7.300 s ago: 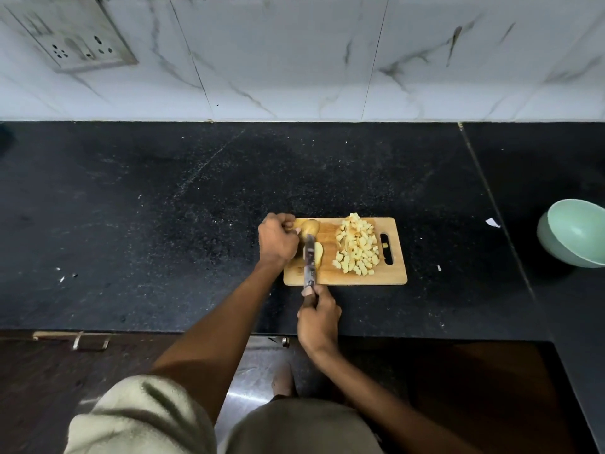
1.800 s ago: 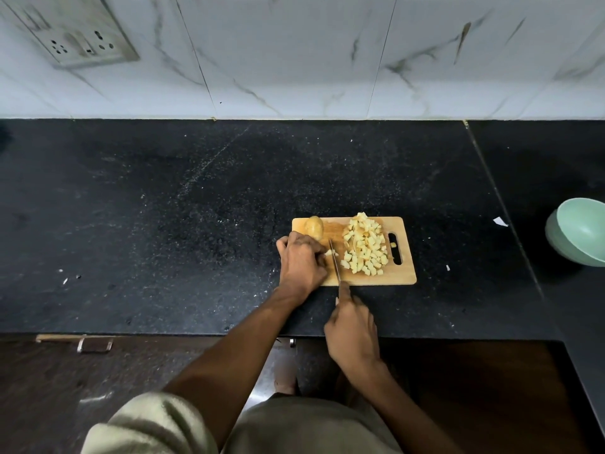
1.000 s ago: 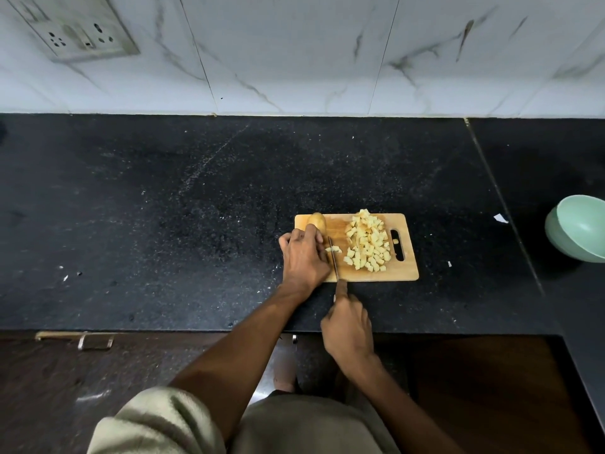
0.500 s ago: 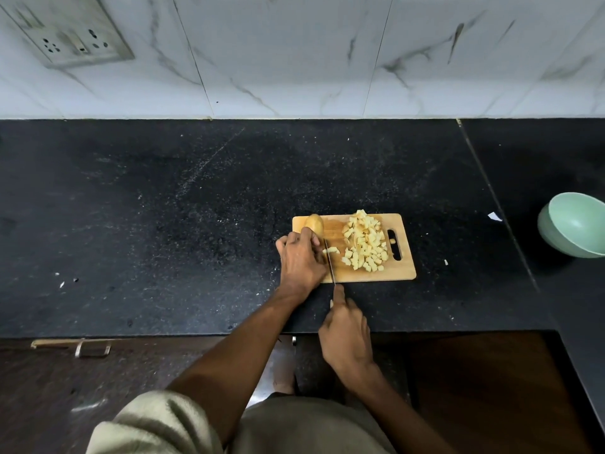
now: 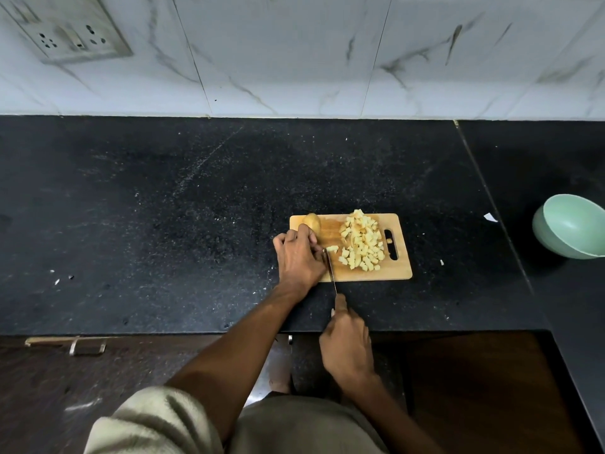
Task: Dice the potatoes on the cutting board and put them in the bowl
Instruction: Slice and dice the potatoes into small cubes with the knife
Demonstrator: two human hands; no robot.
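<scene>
Nearest, at 6 o'clock: pale sleeve (image 5: 147, 421) and two bare forearms reaching forward over the edge of a black stone counter (image 5: 163, 224). Right hand (image 5: 347, 342) at 5 o'clock from the board, fingers curled tight round the handle of a knife (image 5: 331, 270), forefinger stretched along its top; blade laid edge-down across the near left part of the wooden cutting board (image 5: 393, 273). Left hand (image 5: 299, 253) just left of the blade, fingers bent down over a potato piece hidden beneath them; whether pinched or only pressed, impossible to tell. Two or three small cut bits (image 5: 332, 249) just right of the blade. Heap of pale diced potato (image 5: 361, 244) on the board's right half, beside the handle slot. Unpeeled potato piece (image 5: 312, 222) at the board's 11 o'clock corner, touching the left fingertips. Pale green bowl (image 5: 569, 231) well apart at 3 o'clock, tilted, seemingly holding nothing. Farthest, at 12 o'clock: marble-tiled wall (image 5: 294, 60), with a socket plate (image 5: 72, 37) at 10 o'clock.
</scene>
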